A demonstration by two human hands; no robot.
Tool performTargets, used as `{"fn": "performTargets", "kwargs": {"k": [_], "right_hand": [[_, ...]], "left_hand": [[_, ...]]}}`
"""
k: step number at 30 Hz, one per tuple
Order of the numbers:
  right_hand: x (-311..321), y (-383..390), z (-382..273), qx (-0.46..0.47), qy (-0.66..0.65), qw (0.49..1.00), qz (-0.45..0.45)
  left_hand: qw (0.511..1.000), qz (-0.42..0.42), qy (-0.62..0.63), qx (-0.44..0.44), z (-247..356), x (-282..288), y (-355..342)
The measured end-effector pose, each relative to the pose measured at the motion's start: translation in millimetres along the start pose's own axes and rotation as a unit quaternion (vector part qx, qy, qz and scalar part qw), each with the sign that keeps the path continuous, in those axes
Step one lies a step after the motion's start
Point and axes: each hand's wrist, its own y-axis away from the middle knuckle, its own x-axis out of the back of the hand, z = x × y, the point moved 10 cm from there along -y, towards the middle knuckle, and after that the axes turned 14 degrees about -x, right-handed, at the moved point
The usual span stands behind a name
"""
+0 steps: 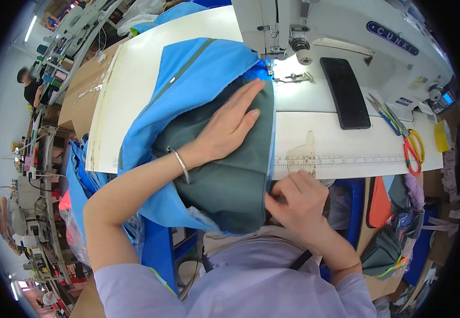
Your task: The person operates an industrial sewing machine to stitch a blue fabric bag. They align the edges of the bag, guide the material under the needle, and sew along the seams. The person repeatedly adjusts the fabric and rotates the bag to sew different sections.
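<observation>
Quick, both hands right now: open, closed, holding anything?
Left hand: open, laid flat on the green cloth, holding nothing closed in it.
Right hand: fingers curled at the cloth's edge; whether they pinch it cannot be told.

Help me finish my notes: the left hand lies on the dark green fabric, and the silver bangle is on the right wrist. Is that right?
No: the silver bangle is on the left wrist, as the head view shows. The left hand does lie on dark green fabric.
</observation>
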Motion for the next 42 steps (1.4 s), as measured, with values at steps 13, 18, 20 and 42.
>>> {"fn": "performTargets", "kwargs": {"k": [13,18,20,42], "right_hand": [[6,-80,14,0.111,0.003,0.990,-0.086],[7,-97,28,0.141,0.155,0.978,0.010],[7,-97,25,0.154,0.139,0.978,0.007],[2,85,-39,0.369,-0.045,0.926,0.062]], "left_hand": [[0.998,0.045,0.040,0.012,-3,10,2],[0.996,0.043,0.063,0.048,-13,10,3],[0.996,0.046,0.063,0.048,-14,10,4],[0.990,0.024,-0.134,-0.040,50,58,47]]}}
